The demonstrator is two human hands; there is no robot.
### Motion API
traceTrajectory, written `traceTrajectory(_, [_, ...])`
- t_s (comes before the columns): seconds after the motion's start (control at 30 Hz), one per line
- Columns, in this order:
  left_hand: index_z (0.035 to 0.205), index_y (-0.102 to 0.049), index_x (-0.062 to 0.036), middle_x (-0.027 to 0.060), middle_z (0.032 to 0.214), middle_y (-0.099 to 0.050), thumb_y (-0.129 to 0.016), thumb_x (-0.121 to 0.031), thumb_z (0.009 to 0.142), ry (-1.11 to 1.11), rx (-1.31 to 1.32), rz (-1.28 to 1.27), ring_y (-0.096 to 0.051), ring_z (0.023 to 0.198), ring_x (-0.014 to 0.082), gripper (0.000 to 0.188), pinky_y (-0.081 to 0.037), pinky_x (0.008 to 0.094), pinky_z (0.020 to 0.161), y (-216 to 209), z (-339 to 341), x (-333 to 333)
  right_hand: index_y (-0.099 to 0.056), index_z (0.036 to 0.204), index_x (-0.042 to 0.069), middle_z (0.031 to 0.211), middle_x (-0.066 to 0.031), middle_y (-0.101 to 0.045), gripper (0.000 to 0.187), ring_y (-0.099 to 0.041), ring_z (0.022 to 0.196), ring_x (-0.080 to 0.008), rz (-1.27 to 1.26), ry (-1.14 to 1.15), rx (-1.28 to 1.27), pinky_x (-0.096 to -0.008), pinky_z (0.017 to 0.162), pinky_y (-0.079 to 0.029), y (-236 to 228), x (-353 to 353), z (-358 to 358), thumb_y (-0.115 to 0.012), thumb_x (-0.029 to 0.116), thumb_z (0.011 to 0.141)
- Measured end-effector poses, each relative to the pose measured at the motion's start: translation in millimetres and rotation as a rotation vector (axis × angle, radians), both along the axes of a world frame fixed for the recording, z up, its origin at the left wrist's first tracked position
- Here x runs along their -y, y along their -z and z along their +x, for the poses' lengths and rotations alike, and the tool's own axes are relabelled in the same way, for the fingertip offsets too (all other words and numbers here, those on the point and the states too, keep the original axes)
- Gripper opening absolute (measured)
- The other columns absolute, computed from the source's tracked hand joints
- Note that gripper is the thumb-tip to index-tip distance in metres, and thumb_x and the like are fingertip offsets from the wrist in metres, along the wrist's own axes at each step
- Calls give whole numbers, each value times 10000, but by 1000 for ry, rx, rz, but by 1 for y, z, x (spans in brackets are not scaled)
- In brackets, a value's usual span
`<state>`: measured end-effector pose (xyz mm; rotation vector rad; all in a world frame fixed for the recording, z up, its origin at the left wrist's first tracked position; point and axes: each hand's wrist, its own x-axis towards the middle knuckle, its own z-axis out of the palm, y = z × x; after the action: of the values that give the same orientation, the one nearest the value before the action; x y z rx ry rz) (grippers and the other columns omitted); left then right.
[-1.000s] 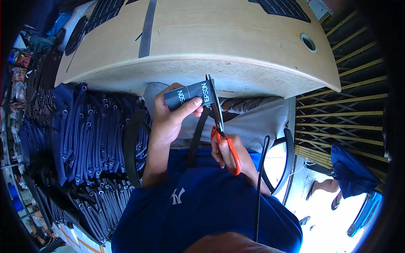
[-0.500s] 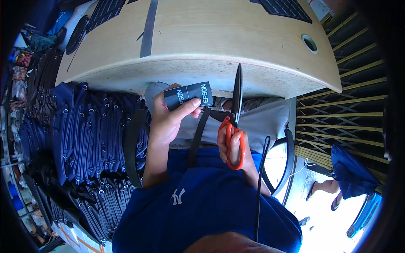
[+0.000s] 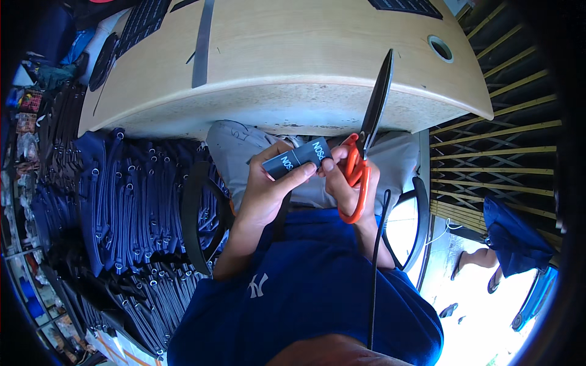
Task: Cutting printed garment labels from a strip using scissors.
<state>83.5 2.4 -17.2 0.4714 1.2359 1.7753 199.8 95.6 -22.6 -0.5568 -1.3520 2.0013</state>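
Observation:
Between my hands is a small dark grey piece of material with white print and a thin line across it, perhaps a label strip [image 3: 303,153]. My left hand [image 3: 264,189] pinches it from the left, thumb on top. At its right end, the thumb and a finger of my right hand [image 3: 348,188] touch its edge. That same hand also keeps hold of scissors [image 3: 377,100] with orange handles looped around its fingers. Their dark blades are closed together and point up toward the table. Fingers under the strip are hidden.
Ahead stands a pale wooden table [image 3: 293,46] with a dark strip [image 3: 201,49] and printed dark sheets [image 3: 406,6]. Many navy straps with metal rings [image 3: 134,201] hang at left. A folding metal gate [image 3: 494,134] is at right. Chair armrests [image 3: 415,226] flank me.
Both hands have come together lower, over my lap. My right hand has turned the scissors to the upper right and now touches the strip. The strip has tilted and moved right.

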Motion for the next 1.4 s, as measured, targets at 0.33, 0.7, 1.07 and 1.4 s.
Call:
traceTrajectory(0.33, [875,-586,14,32,828,-587,-644,-50,835,90,-193,-62,-505,759,41,95,-396,204,656,3,-17,8,-564,871,-12,723,16,-547,103,-480,652,-20,179,-106,117,-166,588,-399,-2,-21,6,-645,26,820])
traceTrajectory(0.7, [896,-582,3,20,803,-604,-651,1,807,333,-257,-118,-546,729,47,113,-425,195,631,0,-21,12,-565,877,-5,752,12,-548,94,-477,691,-33,220,-118,137,-186,625,-409,-1,-25,2,-633,40,832])
traceTrajectory(1.07, [871,-584,9,29,793,-623,-670,-21,808,185,-274,-65,-547,705,37,111,-429,181,614,0,-22,9,-550,948,-19,791,-2,-569,196,-505,694,-42,123,-150,70,-188,623,-419,-3,-24,2,-658,102,838])
traceTrajectory(1.4, [1164,-460,14,59,861,-612,-654,36,794,137,-282,-6,-565,754,58,419,-468,199,676,-7,-17,6,-532,900,11,752,40,-498,160,-448,663,-5,118,-99,139,-154,572,-372,3,-17,-9,-658,-8,802])
